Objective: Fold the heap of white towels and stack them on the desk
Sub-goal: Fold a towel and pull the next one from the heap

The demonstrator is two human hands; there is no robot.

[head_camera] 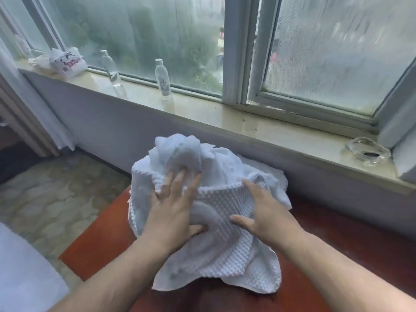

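Observation:
A heap of white towels (191,158) lies bunched on the reddish-brown desk (99,242), close to the wall under the window. A waffle-textured towel (225,251) drapes over the front of the heap and spills toward me. My left hand (173,210) presses on the left side of this towel, fingers spread upward and thumb tucked into a fold. Resting on the right side is my right hand (263,212), with its fingers hooked over the towel's upper edge and its thumb pointing left.
A stone windowsill (236,122) runs behind the desk with two clear plastic bottles (163,78), a crumpled plastic bag (67,61) and a glass ashtray (368,149). Patterned floor (45,199) lies to the left. A white surface (24,278) fills the lower left corner.

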